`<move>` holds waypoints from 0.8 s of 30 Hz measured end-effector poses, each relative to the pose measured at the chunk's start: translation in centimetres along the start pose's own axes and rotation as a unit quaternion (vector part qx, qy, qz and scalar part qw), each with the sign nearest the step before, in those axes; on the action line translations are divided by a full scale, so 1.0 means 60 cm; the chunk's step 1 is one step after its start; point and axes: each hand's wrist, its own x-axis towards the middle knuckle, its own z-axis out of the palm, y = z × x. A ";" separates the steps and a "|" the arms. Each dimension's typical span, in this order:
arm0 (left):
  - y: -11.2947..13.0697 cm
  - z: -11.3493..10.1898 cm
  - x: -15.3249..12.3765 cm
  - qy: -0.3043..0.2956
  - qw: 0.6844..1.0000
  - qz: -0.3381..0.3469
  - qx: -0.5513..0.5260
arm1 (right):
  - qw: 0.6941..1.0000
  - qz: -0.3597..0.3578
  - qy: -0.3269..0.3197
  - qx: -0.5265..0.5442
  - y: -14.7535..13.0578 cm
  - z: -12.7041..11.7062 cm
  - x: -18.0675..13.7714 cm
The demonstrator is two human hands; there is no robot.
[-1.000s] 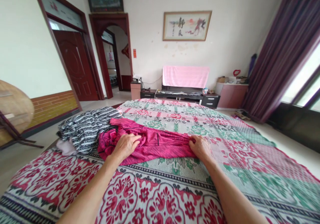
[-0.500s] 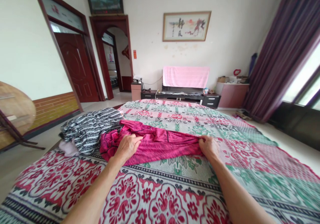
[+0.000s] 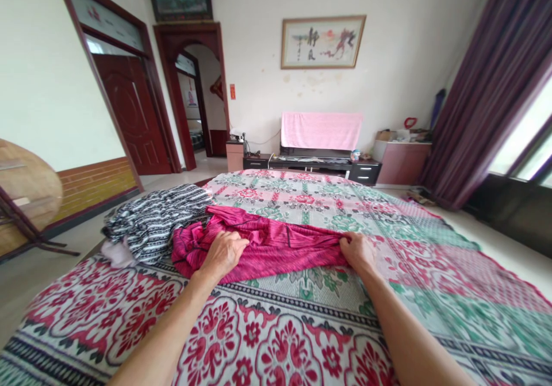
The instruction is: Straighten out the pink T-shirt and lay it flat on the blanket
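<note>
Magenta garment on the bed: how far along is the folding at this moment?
Done: the magenta garment lies as a long flattened band on the patterned bedspread. In hand: the left hand presses it and the right hand pinches its end. Left: the striped clothes beside it sit in an unfolded heap.

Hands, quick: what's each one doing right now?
Left hand: flat, fingers spread, pressing on the pink garment.
Right hand: closed, pinching the garment's right end.
</note>
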 end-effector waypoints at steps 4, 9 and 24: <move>0.003 0.000 0.000 -0.005 1.000 0.017 0.012 | 1.000 -0.001 0.012 0.018 0.006 0.002 0.002; 0.004 0.004 -0.001 -0.010 1.000 0.025 0.014 | 0.999 0.003 0.026 0.033 0.012 0.006 0.005; 0.009 -0.003 0.000 -0.039 0.999 0.017 0.013 | 0.995 0.032 0.042 0.088 0.010 -0.013 0.000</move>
